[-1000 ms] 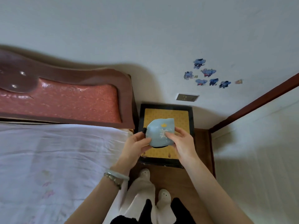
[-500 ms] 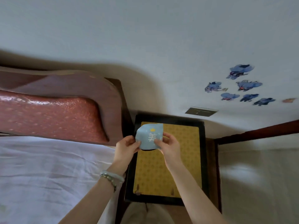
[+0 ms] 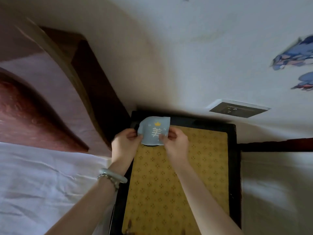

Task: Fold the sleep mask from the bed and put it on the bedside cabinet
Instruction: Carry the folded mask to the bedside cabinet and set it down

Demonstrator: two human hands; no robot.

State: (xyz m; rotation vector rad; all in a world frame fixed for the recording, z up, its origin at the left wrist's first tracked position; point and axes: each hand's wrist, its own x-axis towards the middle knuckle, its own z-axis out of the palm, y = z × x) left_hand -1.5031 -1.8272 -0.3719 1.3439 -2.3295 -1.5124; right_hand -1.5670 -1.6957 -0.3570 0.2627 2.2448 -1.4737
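The sleep mask [image 3: 155, 130] is light blue with a yellow crown and pale lettering, folded in half, with a dark edge showing at its bottom. My left hand [image 3: 125, 143] pinches its left edge and my right hand [image 3: 176, 143] pinches its lower right edge. Both hold it over the far left part of the bedside cabinet [image 3: 179, 175], which has a black frame and a yellow patterned top. I cannot tell whether the mask touches the top. A pale bangle and a bead bracelet circle my left wrist.
The bed with a white sheet [image 3: 42, 184] lies to the left, its red-brown padded headboard [image 3: 33, 106] against the wall. A wall socket [image 3: 237, 109] and blue stickers [image 3: 294, 56] are on the white wall. A dark wooden strip [image 3: 279, 144] runs right of the cabinet.
Both hands have carried the folded mask forward toward the cabinet's far left corner. The view has moved closer, so the cabinet now fills more of the frame.
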